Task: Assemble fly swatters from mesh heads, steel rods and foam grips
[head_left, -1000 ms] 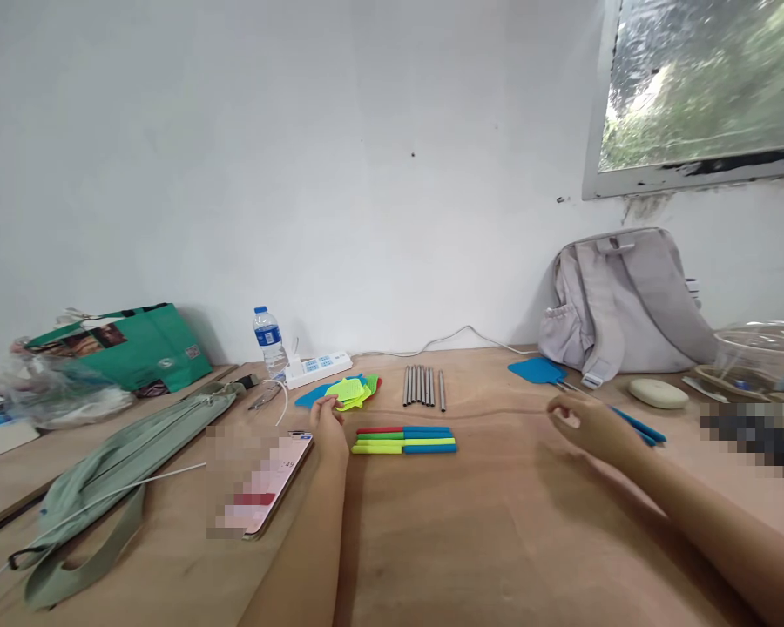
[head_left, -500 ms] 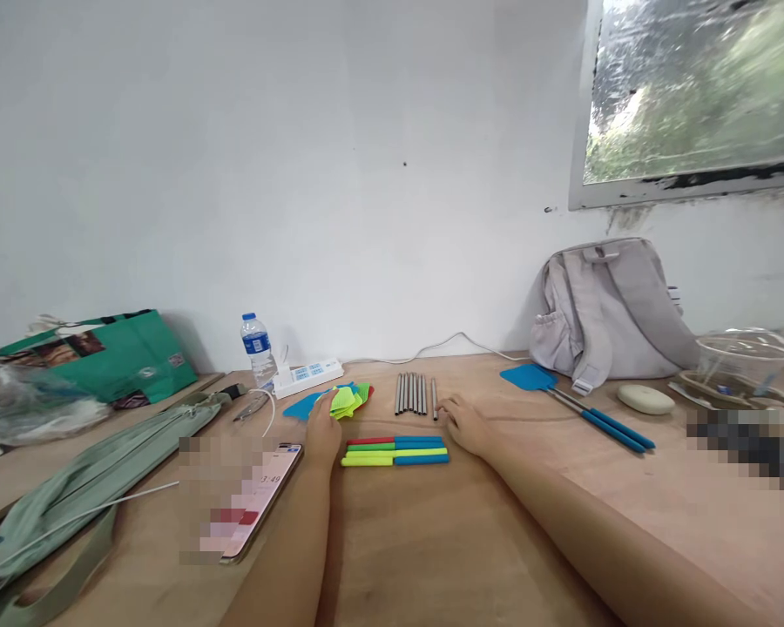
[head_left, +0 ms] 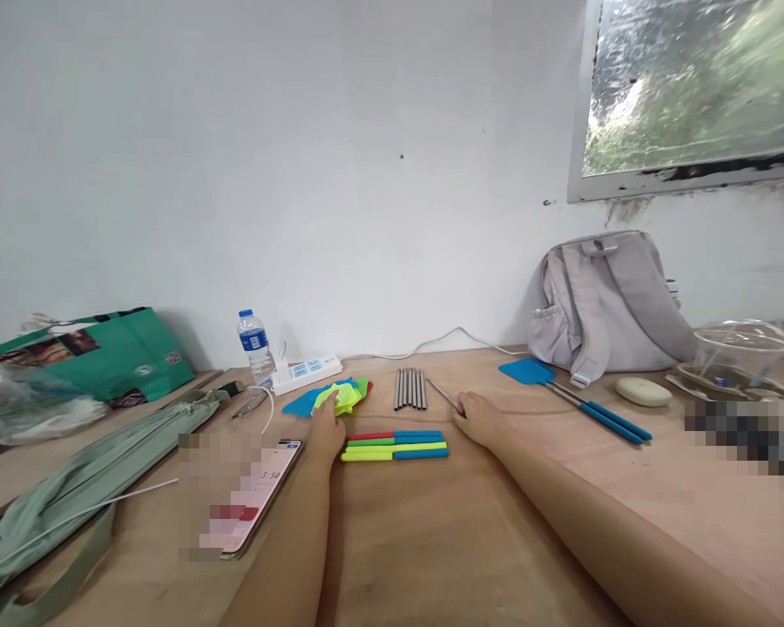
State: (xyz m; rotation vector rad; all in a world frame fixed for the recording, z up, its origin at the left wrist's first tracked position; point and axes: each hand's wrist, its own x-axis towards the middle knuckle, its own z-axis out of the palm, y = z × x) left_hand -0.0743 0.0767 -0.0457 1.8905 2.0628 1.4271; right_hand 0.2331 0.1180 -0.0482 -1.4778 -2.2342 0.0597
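Note:
My left hand (head_left: 327, 428) grips a yellow-green swatter head (head_left: 345, 398) from a small pile of coloured heads, blue (head_left: 304, 401) and red among them. My right hand (head_left: 480, 420) pinches one thin metal rod (head_left: 442, 394), which lies at a slant apart from the row of metal rods (head_left: 409, 388). Between my hands lie several coloured handles (head_left: 395, 445), red, green and yellow with blue ends, side by side.
A phone (head_left: 261, 495) lies left of my left arm. Behind are a power strip (head_left: 306, 374), a water bottle (head_left: 255, 336) and a green bag (head_left: 108, 354). At right lie two assembled blue swatters (head_left: 571, 397), a grey backpack (head_left: 611, 302), a cream oval object (head_left: 644, 391) and a clear bowl (head_left: 741, 350).
My right hand swung from the right side of the table to the metal rods and took hold of the outermost rod, pulling it askew. My left hand stayed on the swatter heads.

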